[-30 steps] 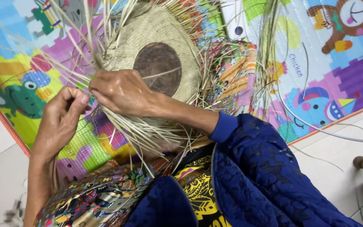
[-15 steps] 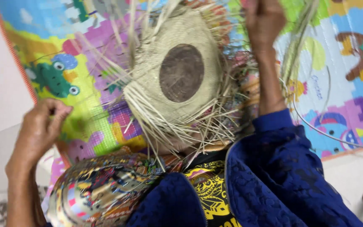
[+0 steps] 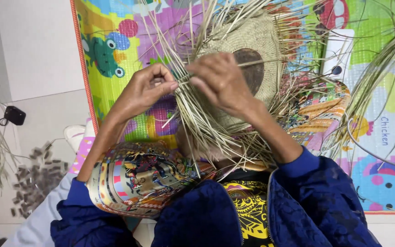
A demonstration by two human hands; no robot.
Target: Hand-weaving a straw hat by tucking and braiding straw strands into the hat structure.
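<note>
Woven hat [image 3: 257, 41]: right hand [image 3: 220, 80] back down, left hand [image 3: 149, 87] closer, both pinching straw strands [image 3: 206, 128].

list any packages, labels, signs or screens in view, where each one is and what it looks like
No packages, signs or screens show.
Play mat: on the floor under the woven straw piece, bright cartoon panels in green, purple and blue, with small printed lettering on its right side.
White flat object: on the mat at upper right, rectangular, with a dark round spot; what it is cannot be told.
</note>
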